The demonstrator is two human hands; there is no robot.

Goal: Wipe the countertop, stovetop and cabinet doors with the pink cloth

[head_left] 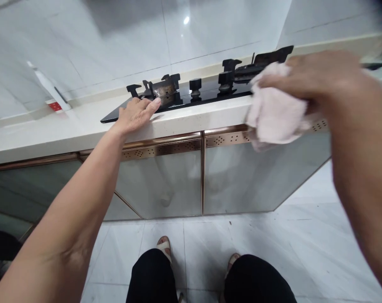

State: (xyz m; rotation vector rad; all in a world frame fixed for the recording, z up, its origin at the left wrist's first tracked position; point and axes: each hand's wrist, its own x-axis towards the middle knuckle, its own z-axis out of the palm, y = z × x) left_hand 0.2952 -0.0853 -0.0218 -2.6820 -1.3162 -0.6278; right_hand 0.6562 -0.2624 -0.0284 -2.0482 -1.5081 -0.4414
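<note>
A pale pink cloth (pixel 276 111) hangs bunched from my right hand (pixel 323 80), whose fingers are closed on it. The cloth covers part of the white counter's front edge and the top of a cabinet door, near the right end of the black gas stove (pixel 206 87). My left hand (pixel 136 113) lies flat with its fingers stretched out, on the counter (pixel 191 120) and the stove's front left edge. Just beyond that hand stands the left burner (pixel 162 89). Two black knobs (pixel 195 85) rise from the middle of the stove. Some fingers of my right hand are hidden.
Cabinet doors (pixel 159 181) with copper-coloured trim run below the counter. A white, upright object with a red base (pixel 54 90) leans by the tiled wall at the left. The right burner (pixel 248 72) sits behind the cloth. A dark round object (pixel 3 245) is at the lower left.
</note>
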